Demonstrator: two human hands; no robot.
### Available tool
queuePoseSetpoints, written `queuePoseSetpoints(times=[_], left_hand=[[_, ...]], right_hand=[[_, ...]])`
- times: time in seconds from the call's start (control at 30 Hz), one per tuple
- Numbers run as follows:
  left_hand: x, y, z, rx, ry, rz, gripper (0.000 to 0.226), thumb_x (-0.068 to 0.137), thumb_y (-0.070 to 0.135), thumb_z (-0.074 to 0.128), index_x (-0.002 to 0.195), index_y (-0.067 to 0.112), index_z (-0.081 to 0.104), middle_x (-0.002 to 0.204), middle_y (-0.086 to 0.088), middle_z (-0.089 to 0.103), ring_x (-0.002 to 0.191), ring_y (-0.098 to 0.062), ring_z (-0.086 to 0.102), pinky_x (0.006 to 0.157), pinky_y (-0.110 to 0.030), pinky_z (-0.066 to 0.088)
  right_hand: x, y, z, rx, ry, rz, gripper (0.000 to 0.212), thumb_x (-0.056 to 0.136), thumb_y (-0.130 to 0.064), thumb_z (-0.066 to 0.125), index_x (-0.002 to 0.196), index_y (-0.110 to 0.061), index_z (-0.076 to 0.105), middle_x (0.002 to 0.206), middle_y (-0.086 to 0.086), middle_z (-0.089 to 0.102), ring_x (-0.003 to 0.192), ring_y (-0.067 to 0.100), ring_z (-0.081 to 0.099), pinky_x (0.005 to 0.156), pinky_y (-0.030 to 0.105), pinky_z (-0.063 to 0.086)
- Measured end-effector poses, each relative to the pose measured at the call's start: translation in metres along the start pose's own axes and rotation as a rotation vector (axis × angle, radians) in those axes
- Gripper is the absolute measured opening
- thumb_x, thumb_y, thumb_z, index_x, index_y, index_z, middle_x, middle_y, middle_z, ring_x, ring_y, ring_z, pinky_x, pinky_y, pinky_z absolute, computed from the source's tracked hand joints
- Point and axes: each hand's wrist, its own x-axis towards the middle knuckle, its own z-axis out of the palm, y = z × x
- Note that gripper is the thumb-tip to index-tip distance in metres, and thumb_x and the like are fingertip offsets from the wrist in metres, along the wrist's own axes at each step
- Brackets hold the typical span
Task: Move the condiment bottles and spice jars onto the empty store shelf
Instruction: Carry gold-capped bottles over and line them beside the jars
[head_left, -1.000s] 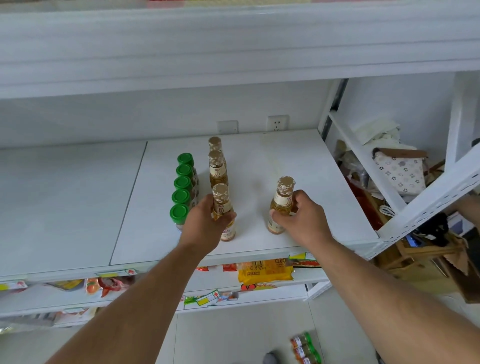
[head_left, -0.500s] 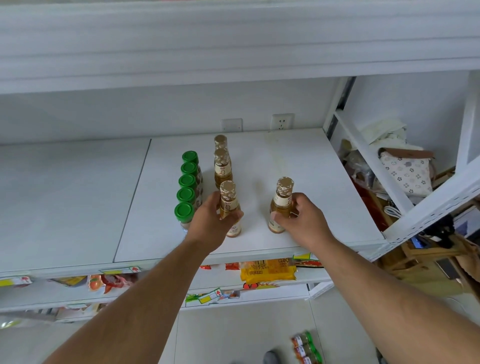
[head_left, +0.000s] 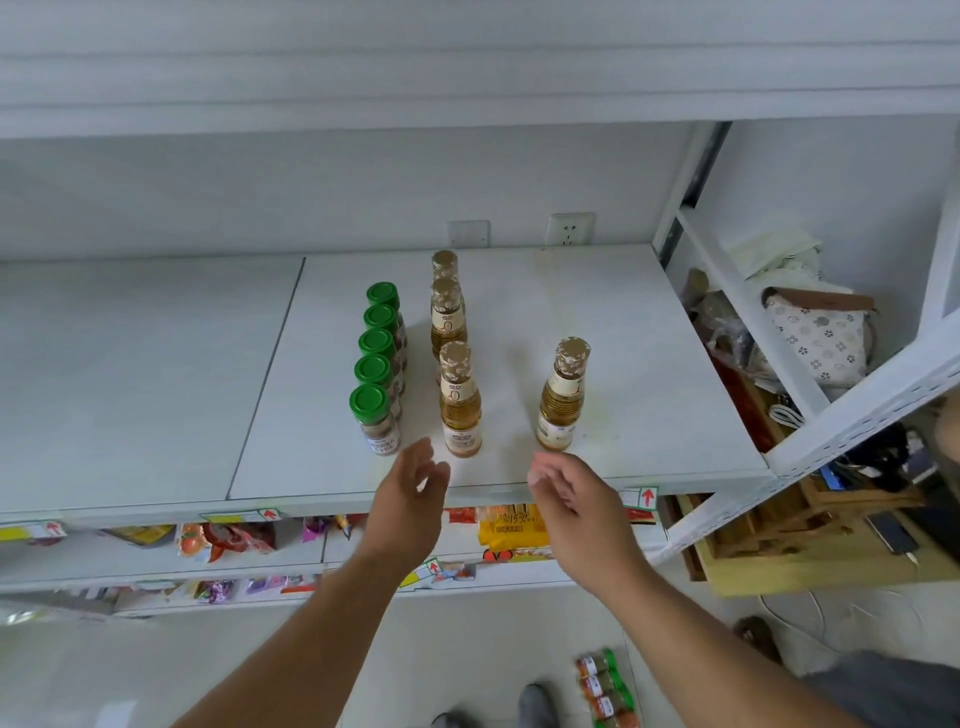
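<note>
Amber condiment bottles are standing upright on the white shelf (head_left: 649, 374): one bottle at the right (head_left: 562, 397) is standing alone near the front edge, and the front bottle of the row (head_left: 460, 402) is heading a line of three running toward the far wall, just right of five green-capped spice jars (head_left: 376, 364). Both hands are hovering near the shelf's front edge, apart from the bottles, the left hand (head_left: 410, 499) and right hand (head_left: 569, 499) each loosely open with fingers curled and holding nothing. More jars (head_left: 605, 688) are lying on the floor below.
</note>
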Motion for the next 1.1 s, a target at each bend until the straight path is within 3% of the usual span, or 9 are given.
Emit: queuePoseSetpoints(times=[0.1, 0.2, 0.3, 0.4, 0.57, 0.7, 0.83, 0.97, 1.1], left_hand=[[0.008, -0.004, 0.0, 0.018, 0.03, -0.028, 0.041, 0.11, 0.03, 0.043, 0.149, 0.02, 0.049, 0.145, 0.001, 0.058, 0.124, -0.013, 0.054, 0.105, -0.027, 0.04], [0.018, -0.005, 0.003, -0.011, 0.023, -0.044, 0.041, 0.11, 0.032, 0.041, 0.15, 0.025, 0.048, 0.144, -0.001, 0.059, 0.128, -0.022, 0.058, 0.111, -0.038, 0.045], [0.027, 0.0, 0.006, -0.028, 0.008, -0.044, 0.044, 0.11, 0.029, 0.04, 0.154, 0.026, 0.044, 0.141, 0.005, 0.06, 0.119, -0.013, 0.058, 0.095, -0.024, 0.045], [0.032, 0.007, 0.008, -0.036, -0.028, 0.009, 0.043, 0.11, 0.025, 0.04, 0.152, 0.031, 0.047, 0.129, 0.011, 0.066, 0.112, -0.006, 0.059, 0.084, -0.013, 0.043], [0.038, 0.006, 0.012, -0.045, -0.068, 0.063, 0.041, 0.11, 0.027, 0.041, 0.149, 0.035, 0.049, 0.13, 0.011, 0.067, 0.118, -0.01, 0.061, 0.095, -0.02, 0.043], [0.048, 0.01, 0.008, -0.038, -0.073, 0.076, 0.039, 0.109, 0.022, 0.04, 0.145, 0.038, 0.048, 0.119, 0.013, 0.067, 0.106, -0.013, 0.061, 0.084, -0.023, 0.046], [0.064, 0.011, 0.006, -0.027, -0.078, 0.096, 0.041, 0.109, 0.022, 0.042, 0.147, 0.035, 0.046, 0.128, 0.007, 0.065, 0.114, -0.017, 0.06, 0.09, -0.026, 0.041], [0.072, 0.013, 0.006, -0.025, -0.085, 0.103, 0.045, 0.109, 0.019, 0.043, 0.151, 0.033, 0.044, 0.13, 0.013, 0.059, 0.112, -0.007, 0.05, 0.092, -0.018, 0.034], [0.08, 0.014, 0.007, -0.039, -0.082, 0.112, 0.046, 0.109, 0.019, 0.044, 0.152, 0.033, 0.043, 0.131, 0.016, 0.055, 0.116, -0.001, 0.045, 0.096, -0.014, 0.031]], right_hand=[[0.025, -0.009, 0.014, -0.05, -0.077, 0.082, 0.042, 0.107, -0.041, 0.043, 0.147, -0.029, 0.049, 0.148, -0.011, 0.053, 0.135, 0.007, 0.049, 0.105, 0.023, 0.038], [0.049, -0.015, 0.026, 0.016, -0.133, 0.163, 0.045, 0.109, -0.04, 0.037, 0.154, -0.032, 0.041, 0.154, -0.009, 0.046, 0.139, 0.014, 0.046, 0.117, 0.035, 0.037], [0.067, -0.019, 0.038, 0.166, -0.171, 0.208, 0.044, 0.108, -0.041, 0.04, 0.151, -0.035, 0.043, 0.157, -0.009, 0.043, 0.141, 0.015, 0.044, 0.12, 0.044, 0.036], [0.077, -0.016, 0.052, 0.204, -0.203, 0.185, 0.04, 0.107, -0.043, 0.039, 0.146, -0.038, 0.05, 0.149, -0.01, 0.052, 0.135, 0.013, 0.048, 0.119, 0.044, 0.037], [0.08, -0.016, 0.061, 0.238, -0.19, 0.191, 0.038, 0.109, -0.042, 0.037, 0.145, -0.042, 0.049, 0.141, -0.011, 0.054, 0.133, 0.012, 0.049, 0.119, 0.042, 0.037], [0.092, -0.02, 0.068, 0.26, -0.166, 0.171, 0.041, 0.104, -0.045, 0.041, 0.144, -0.043, 0.051, 0.14, -0.015, 0.056, 0.13, 0.01, 0.051, 0.119, 0.041, 0.036], [0.108, -0.03, 0.067, 0.279, -0.146, 0.17, 0.034, 0.109, -0.031, 0.041, 0.139, -0.036, 0.057, 0.122, -0.013, 0.058, 0.115, 0.01, 0.054, 0.113, 0.034, 0.039], [0.119, -0.034, 0.07, 0.278, -0.138, 0.158, 0.032, 0.107, -0.031, 0.042, 0.131, -0.047, 0.057, 0.127, -0.011, 0.06, 0.122, 0.012, 0.056, 0.117, 0.04, 0.039], [0.126, -0.034, 0.073, 0.288, -0.132, 0.168, 0.04, 0.107, -0.031, 0.043, 0.145, -0.038, 0.052, 0.138, -0.011, 0.057, 0.129, 0.013, 0.052, 0.119, 0.042, 0.037]])
